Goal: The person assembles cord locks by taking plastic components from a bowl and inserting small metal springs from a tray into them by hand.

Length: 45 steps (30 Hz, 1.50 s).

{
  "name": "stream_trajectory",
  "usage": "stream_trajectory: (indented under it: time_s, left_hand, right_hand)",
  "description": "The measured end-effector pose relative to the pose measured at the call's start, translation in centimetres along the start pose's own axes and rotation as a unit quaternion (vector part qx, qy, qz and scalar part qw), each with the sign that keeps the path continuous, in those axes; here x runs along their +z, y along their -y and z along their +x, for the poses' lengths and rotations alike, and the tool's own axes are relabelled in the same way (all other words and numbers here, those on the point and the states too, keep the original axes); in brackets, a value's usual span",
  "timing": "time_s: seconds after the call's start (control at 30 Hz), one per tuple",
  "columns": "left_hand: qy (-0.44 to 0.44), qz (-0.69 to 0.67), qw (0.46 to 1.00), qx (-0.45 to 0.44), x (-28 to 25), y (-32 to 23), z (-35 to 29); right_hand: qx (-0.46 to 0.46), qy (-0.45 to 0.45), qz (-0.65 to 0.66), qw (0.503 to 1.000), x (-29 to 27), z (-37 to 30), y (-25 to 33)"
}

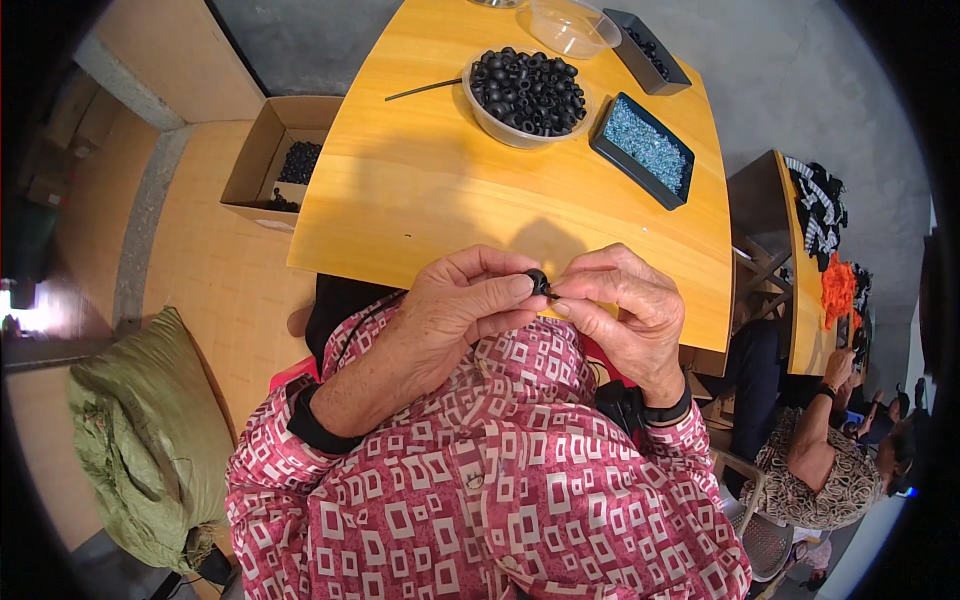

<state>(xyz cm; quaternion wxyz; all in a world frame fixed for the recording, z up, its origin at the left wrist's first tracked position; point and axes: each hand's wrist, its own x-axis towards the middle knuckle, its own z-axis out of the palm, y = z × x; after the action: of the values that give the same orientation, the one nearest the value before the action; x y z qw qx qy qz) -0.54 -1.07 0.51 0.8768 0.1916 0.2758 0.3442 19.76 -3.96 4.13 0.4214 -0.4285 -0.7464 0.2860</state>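
Note:
Above the near edge of the wooden table, my left hand [455, 305] pinches a small round black plastic piece [537, 280] between thumb and fingers. My right hand [625, 305] meets it from the right, thumb and forefinger closed on a thin dark strand [553, 295] at the piece. Whether the strand passes through the piece is too small to tell. Farther back stands a clear bowl [515, 138] heaped with similar black hollow pieces [530, 90]. To its right lies a black tray [603, 150] of small pale-blue shiny bits [645, 148].
A thin black stick [425, 90] juts left from the bowl. Behind are another clear bowl [575, 35] and a dark box [675, 85]. A cardboard box [245, 175] of black pieces and a green sack [150, 430] stand left. Another person [815, 465] sits at right.

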Motion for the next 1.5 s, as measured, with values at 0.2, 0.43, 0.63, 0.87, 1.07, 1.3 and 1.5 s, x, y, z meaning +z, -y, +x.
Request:
stream_trajectory:
  time_s: [0.2,0.43,0.63,0.87,1.07,1.3,1.5]
  left_hand:
    - [-0.01,0.014,1.0,0.008,-0.14,0.14,0.08]
    - [-0.003,-0.001,1.0,-0.011,-0.2,-0.02,0.01]
    - [-0.015,0.008,1.0,-0.014,-0.14,0.16,0.01]
    - [-0.028,0.028,0.999,-0.006,-0.13,0.28,0.03]
    - [-0.014,0.057,0.998,0.003,-0.26,0.5,-0.03]
    - [-0.017,0.015,0.999,-0.023,-0.34,0.38,0.1]
    - [-0.007,0.004,1.0,-0.03,-0.49,0.32,0.29]
  right_hand:
    - [-0.008,0.001,-0.012,1.0,0.12,0.03,0.07]
    - [-0.001,-0.012,-0.012,1.0,-0.01,-0.02,0.27]
    - [-0.007,-0.001,-0.009,1.0,0.27,-0.01,0.01]
    - [-0.005,0.018,-0.013,1.0,0.23,-0.09,0.05]
    - [-0.003,0.011,-0.048,0.999,0.07,-0.27,0.31]
    - [0.001,-0.004,-0.026,1.0,-0.11,-0.09,0.13]
    - [0.0,0.004,-0.019,1.0,-0.28,-0.09,0.02]
